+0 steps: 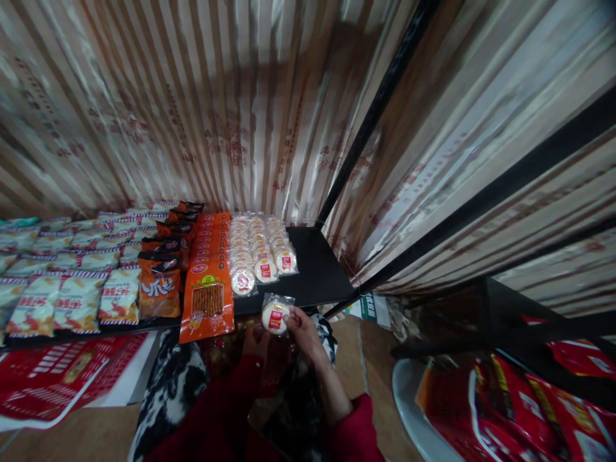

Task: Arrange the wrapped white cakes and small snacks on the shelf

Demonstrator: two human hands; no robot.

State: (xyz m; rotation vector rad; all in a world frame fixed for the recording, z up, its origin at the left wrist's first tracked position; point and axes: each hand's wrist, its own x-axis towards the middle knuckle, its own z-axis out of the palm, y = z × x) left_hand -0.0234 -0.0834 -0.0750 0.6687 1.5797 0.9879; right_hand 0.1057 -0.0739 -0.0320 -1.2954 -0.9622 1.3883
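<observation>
From my end of the feed, I have the wrapped round cracker (274,318) in the lower middle of the frame, just in front of the near edge of a black shelf (321,274), its red label facing up toward my camera. The right hand (304,332) has it: thumb and fingers are pinched together on the wrapper's right side, with the forearm running down to a red sleeve (355,430). The left hand (256,343) is in shadow just below and to the left of the cracker, fingers partly curled; I can't tell how far open they are, or whether they touch the wrapper. On the shelf, just above the hands, I see rows of similar round packets (264,260), three across, with bare black surface to their right. Left of those lies a long orange bag (208,298) with a clear window, its lower end jutting over the shelf edge; then a row of orange-brown packs (160,287), and white packs (79,300) filling the left of the frame. A red basket (72,369) sits at lower left, and red packages (534,401) crowd the lower right. Behind everything, a pleated, printed curtain (231,109) fills the upper frame, crossed by a black pole (373,122).
</observation>
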